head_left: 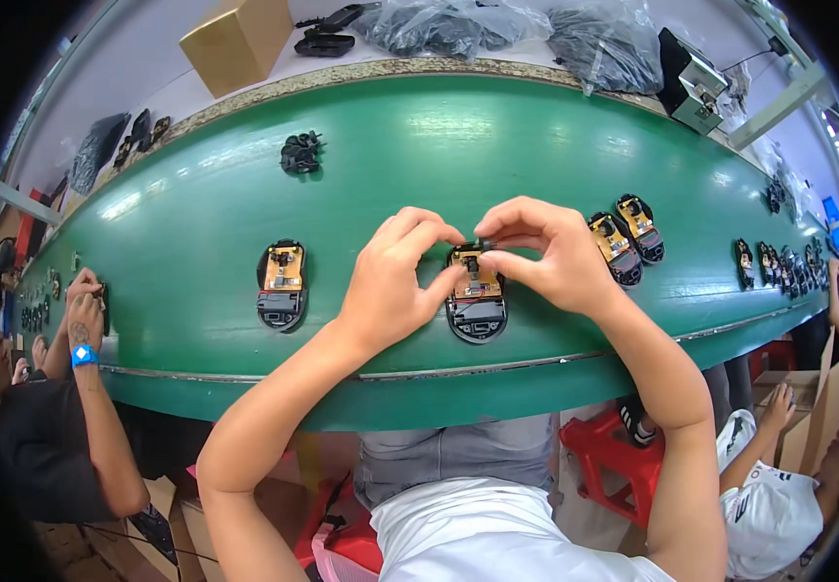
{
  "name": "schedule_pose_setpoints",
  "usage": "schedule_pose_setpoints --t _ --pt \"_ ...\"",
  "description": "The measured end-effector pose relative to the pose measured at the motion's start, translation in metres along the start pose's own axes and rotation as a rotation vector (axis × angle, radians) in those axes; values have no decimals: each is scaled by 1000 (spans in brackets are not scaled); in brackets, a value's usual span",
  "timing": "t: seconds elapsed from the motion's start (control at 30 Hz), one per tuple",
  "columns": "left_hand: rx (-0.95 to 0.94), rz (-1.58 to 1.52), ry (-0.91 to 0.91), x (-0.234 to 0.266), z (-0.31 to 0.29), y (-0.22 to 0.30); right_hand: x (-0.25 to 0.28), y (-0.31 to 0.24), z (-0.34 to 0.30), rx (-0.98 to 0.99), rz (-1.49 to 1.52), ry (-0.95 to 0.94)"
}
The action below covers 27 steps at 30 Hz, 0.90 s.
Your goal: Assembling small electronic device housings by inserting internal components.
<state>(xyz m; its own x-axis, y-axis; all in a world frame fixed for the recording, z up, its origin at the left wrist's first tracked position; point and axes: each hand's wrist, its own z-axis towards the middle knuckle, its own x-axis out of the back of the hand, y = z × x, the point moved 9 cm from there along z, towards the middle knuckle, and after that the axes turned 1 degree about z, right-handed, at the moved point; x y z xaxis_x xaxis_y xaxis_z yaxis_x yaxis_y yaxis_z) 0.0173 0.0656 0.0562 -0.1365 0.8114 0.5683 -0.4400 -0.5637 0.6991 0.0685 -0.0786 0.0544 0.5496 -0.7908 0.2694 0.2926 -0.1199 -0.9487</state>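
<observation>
Big green conveyor belt [458, 145] fills most of the view, with a cardboard box [235, 39] (closed, can't see inside) and black plastic bags [536, 29] of dark parts on the white shelf behind it. Near the front edge sits an open mouse base [475, 308] holding an orange circuit board. Left hand [390, 281] and right hand [546, 252] both pinch at its top end, fingertips together on a tiny black part [479, 246].

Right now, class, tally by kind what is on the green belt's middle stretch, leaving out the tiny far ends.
Open mouse bases with orange boards: 4
Black clump of parts: 1
Small black part, pinched: 1
Total: 6
</observation>
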Motion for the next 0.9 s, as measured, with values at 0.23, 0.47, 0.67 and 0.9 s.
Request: schedule_pose_setpoints --t 0.23,0.47,0.67,0.9 --pt "12 39 -33 -13 1 -4 -3 -9 -9 188 -311 30" --pt "49 -12 24 -10 -3 -12 -11 -9 -9 155 -169 90" --pt "48 -29 46 -7 -3 -11 -14 -11 -10 176 -183 96" --pt "22 37 27 -7 -7 -11 -12 -15 -11 204 -359 108"
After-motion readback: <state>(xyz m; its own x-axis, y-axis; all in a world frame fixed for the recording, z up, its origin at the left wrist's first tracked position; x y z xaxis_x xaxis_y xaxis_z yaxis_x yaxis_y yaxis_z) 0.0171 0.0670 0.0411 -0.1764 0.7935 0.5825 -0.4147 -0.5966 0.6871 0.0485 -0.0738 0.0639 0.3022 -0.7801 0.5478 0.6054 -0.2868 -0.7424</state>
